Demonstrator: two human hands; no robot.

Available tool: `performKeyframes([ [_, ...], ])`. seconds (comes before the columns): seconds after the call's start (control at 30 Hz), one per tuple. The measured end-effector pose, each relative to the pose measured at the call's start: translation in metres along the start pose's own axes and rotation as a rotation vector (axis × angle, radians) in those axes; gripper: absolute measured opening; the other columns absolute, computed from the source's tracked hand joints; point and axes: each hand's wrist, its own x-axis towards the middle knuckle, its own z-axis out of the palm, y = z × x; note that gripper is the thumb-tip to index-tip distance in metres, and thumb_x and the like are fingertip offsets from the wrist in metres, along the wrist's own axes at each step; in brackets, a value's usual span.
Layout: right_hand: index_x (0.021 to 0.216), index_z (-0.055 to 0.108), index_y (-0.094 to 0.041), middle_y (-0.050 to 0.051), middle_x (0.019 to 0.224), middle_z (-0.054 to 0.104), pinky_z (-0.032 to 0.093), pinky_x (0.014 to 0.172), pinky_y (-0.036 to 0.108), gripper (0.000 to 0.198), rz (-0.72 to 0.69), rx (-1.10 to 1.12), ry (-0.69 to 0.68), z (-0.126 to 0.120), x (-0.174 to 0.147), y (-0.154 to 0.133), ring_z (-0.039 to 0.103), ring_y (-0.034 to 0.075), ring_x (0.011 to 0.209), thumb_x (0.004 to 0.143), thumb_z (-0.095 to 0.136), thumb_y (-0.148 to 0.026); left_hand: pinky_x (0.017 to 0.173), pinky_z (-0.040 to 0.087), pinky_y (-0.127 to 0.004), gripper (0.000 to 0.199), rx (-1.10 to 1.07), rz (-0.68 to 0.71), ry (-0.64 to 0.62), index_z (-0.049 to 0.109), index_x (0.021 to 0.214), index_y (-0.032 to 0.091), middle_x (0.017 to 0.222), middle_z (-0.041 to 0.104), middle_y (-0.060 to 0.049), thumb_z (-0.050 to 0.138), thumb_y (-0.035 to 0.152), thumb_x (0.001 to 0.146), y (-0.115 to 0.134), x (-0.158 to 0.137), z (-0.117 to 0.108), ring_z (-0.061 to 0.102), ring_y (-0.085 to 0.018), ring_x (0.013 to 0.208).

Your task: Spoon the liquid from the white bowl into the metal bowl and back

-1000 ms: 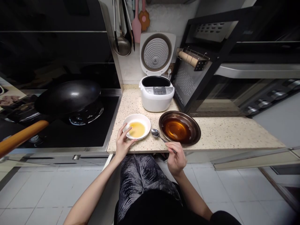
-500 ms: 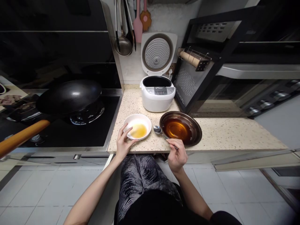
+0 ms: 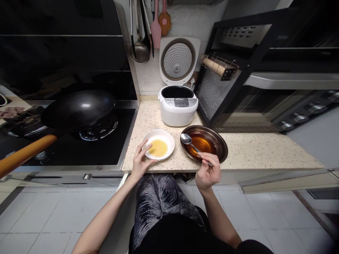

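Observation:
My left hand [image 3: 141, 162] grips a white bowl [image 3: 159, 134] by its left and near rim, with the thumb at the front and the fingers over the side. A shallow pool of yellow liquid [image 3: 158, 148] lies in it. In my right hand [image 3: 209, 173] is a metal spoon [image 3: 186, 139], pinched by its handle. The spoon's head is over the left rim of a dark metal bowl [image 3: 221, 143], which holds amber-brown liquid [image 3: 203, 143]. Whether the spoon carries any liquid I cannot tell.
A white rice cooker [image 3: 178, 114] with its lid up stands behind the bowls. To the left, a black wok [image 3: 79, 109] sits on the stove, its wooden handle [image 3: 29, 153] pointing toward me. A dark rack [image 3: 212, 91] borders the counter [image 3: 265, 151] on the right.
The spoon has moved right and up, from the gap between the bowls to over the metal bowl. My left hand and the white bowl have shifted slightly right.

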Motion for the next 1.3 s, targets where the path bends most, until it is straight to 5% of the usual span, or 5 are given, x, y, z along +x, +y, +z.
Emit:
performKeyframes([
  [0.47, 0.108, 0.068, -0.024, 0.005, 0.093, 0.075, 0.060, 0.079, 0.039, 0.024, 0.121, 0.228, -0.284, 0.008, -0.034, -0.011, 0.073, 0.020, 0.087, 0.099, 0.052, -0.009, 0.115, 0.051, -0.057, 0.076, 0.039, 0.185, -0.077, 0.058, 0.149, 0.031, 0.157, 0.053, -0.016, 0.081, 0.054, 0.080, 0.001, -0.005, 0.001, 0.057, -0.036, 0.142],
  [1.3, 0.095, 0.068, -0.022, 0.004, 0.085, 0.073, 0.059, 0.077, 0.034, 0.017, 0.414, 0.226, -0.230, -0.004, -0.057, -0.005, 0.071, 0.018, 0.084, 0.103, 0.053, -0.022, 0.116, 0.053, -0.057, 0.079, 0.177, 0.350, -0.080, 0.058, 0.150, 0.027, 0.152, 0.057, -0.018, 0.081, 0.057, 0.081, -0.001, -0.010, 0.002, 0.061, -0.036, 0.138],
])
